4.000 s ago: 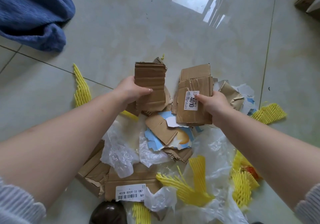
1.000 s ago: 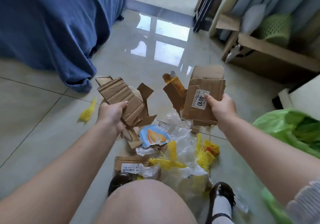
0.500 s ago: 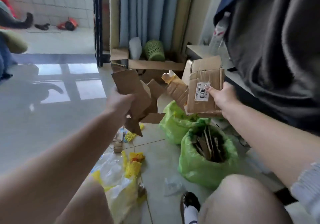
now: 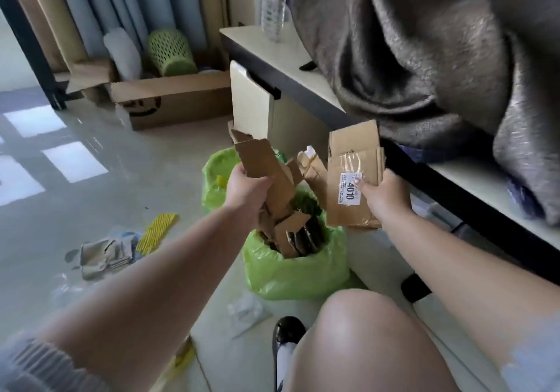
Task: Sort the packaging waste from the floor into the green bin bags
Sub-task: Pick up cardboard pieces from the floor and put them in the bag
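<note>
Torn cardboard scraps (image 4: pixel 266 176) gripped in left hand (image 4: pixel 247 190), lower ends entering nearer green bin bag (image 4: pixel 291 273). Labelled cardboard piece (image 4: pixel 351 185) pinched by right hand (image 4: pixel 385 197), just beside. Depositing step; next, probably: release left bundle, then right.

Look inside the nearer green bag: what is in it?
The nearer green bag holds upright cardboard pieces. The left hand grips more cardboard above its mouth. Anything deeper is hidden.

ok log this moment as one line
left hand: grips torn brown cardboard scraps | right hand: grips labelled brown cardboard | both above near green bin bag
</note>
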The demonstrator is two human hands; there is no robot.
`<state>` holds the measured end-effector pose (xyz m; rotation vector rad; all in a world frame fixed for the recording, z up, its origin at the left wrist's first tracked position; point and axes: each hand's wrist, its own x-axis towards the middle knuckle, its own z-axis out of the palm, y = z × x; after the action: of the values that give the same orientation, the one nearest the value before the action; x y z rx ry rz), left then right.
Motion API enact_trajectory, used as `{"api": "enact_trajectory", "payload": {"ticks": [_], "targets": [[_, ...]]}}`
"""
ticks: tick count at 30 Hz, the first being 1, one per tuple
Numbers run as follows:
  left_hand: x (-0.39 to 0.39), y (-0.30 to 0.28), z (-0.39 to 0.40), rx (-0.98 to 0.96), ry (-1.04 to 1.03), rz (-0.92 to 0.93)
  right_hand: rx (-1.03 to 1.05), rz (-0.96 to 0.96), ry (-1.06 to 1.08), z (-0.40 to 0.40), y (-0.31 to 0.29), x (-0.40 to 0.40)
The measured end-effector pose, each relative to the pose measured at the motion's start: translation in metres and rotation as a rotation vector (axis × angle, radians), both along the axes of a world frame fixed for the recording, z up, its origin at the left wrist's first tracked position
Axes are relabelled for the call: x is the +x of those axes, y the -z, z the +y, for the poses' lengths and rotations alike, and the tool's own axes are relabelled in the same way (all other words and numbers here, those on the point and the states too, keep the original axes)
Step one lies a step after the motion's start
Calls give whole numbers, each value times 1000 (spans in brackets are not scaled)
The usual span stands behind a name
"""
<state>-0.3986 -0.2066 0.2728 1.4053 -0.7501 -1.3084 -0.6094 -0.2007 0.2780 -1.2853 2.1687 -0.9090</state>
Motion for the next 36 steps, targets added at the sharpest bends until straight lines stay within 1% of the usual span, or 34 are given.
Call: {"api": "enact_trajectory", "payload": {"ticks": [4, 6, 11, 13, 15, 18, 21, 23, 26, 29, 31, 32, 35, 36], "targets": [[-19, 18, -9, 57, 57, -62, 102, 72, -40, -1, 28, 6], [-25, 30, -14, 85, 75, -125, 145, 85, -57, -5, 42, 9], [-28, 50, -20, 106, 150, -301, 199, 52, -45, -15, 67, 20], [-28, 55, -21, 108, 205, -338, 204, 54, -16, -18, 74, 22], [-29, 58, -22, 125, 238, -314, 212, 66, 17, -20, 79, 23], [-25, 64, -23, 160, 220, -266, 195, 48, 43, -27, 81, 21], [-21, 69, -24, 213, 209, -159, 174, 65, 5, -36, 73, 18], [-20, 71, -24, 231, 247, -105, 188, 124, -74, -42, 67, 21], [-21, 71, -22, 198, 303, -41, 233, 209, -218, -50, 60, 35], [-18, 74, -20, 133, 368, 124, 338, 278, -449, -55, 59, 49], [-17, 79, -16, 80, 427, 200, 415, 267, -561, -57, 64, 56], [-17, 82, -13, 84, 426, 188, 432, 247, -576, -56, 68, 57], [-22, 88, -7, 132, 357, 62, 424, 222, -561, -57, 83, 62], [-23, 91, -5, 129, 347, 56, 420, 226, -558, -58, 88, 63]]}}
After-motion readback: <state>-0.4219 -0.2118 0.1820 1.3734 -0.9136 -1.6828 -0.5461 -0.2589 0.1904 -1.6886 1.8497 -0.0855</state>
